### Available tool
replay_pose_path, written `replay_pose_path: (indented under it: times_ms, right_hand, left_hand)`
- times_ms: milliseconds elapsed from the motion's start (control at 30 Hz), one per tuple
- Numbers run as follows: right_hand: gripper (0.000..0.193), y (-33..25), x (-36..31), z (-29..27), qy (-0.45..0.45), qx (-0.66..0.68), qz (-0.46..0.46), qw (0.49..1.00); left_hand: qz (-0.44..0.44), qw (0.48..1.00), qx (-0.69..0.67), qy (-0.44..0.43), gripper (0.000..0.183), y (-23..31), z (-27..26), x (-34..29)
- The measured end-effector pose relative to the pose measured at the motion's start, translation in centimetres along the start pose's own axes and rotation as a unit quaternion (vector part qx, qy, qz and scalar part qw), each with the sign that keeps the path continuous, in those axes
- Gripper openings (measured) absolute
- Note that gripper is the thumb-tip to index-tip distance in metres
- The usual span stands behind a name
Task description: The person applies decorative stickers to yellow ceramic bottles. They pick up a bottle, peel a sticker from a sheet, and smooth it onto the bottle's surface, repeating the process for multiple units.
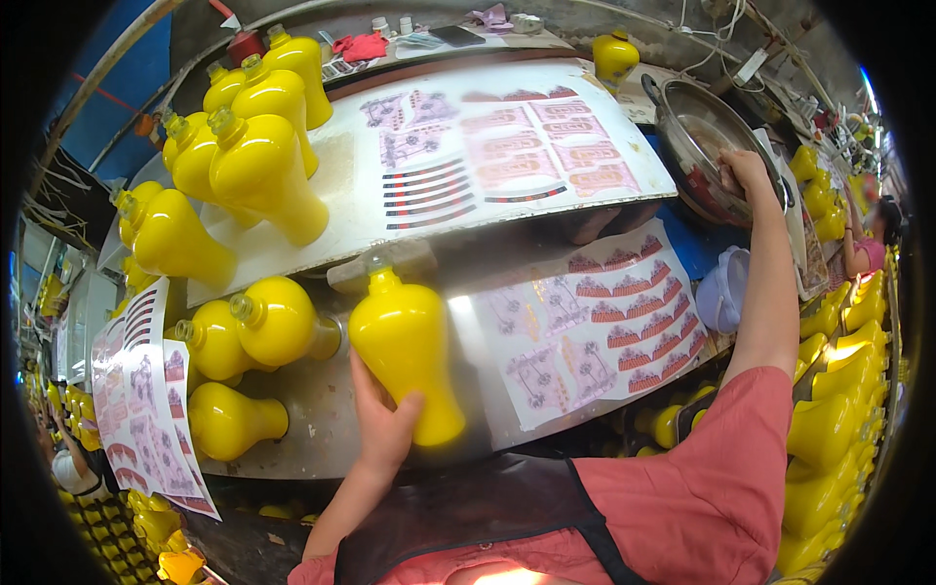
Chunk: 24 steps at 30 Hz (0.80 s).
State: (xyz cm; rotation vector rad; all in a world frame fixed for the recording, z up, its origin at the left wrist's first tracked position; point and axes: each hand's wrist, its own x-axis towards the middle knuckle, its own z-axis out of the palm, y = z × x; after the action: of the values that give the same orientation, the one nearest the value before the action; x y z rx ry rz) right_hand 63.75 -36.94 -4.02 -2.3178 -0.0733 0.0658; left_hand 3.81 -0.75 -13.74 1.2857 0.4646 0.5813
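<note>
My left hand [382, 419] is closed round the lower body of a glossy yellow vase-shaped bottle [402, 336] with a clear glass neck. The bottle stands roughly upright, tilted a little, in front of me over the metal bench [322, 409]. Far to the right, my right hand [747, 175] reaches into a wide metal basin [673, 127] that seems to hold water. Its fingers are curled together, and whatever they hold is hidden. Decal sheets lie close by: one with purple and red prints [595, 322] right of the bottle, another [531, 146] on the raised white board.
Several yellow bottles [258, 166] stand on the board's left end, and others [234, 419] lie on the bench. A printed sheet [146, 390] hangs at the left edge. A pale purple bucket [723, 291] sits below the basin. Racks of yellow bottles [838, 419] fill the right side.
</note>
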Motion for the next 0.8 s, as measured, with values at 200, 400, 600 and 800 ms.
replay_pose_path:
  times_ms: [200, 400, 600, 800]
  right_hand:
    - [0.029, 1.4, 1.4, -1.6, -0.035, -0.088, 0.034, 0.995]
    - [0.043, 3.5, 4.4, -1.4, -0.045, -0.254, 0.032, 0.966]
    - [0.035, -5.4, -0.7, -0.3, -0.056, 0.171, 0.014, 0.984]
    - [0.026, -18.5, -11.2, 7.7, -0.29, -0.162, -0.171, 0.928]
  left_hand:
    - [-0.011, 1.0, -0.005, -0.007, 0.095, 0.2, 0.0, 0.0]
    - [-0.003, 1.0, 0.003, -0.005, 0.095, 0.2, 0.0, 0.0]
    - [0.003, 1.0, -0.003, 0.0, 0.095, 0.1, 0.3, 0.0]
    - [0.009, 1.0, 0.002, -0.001, 0.094, 0.2, 0.4, 0.0]
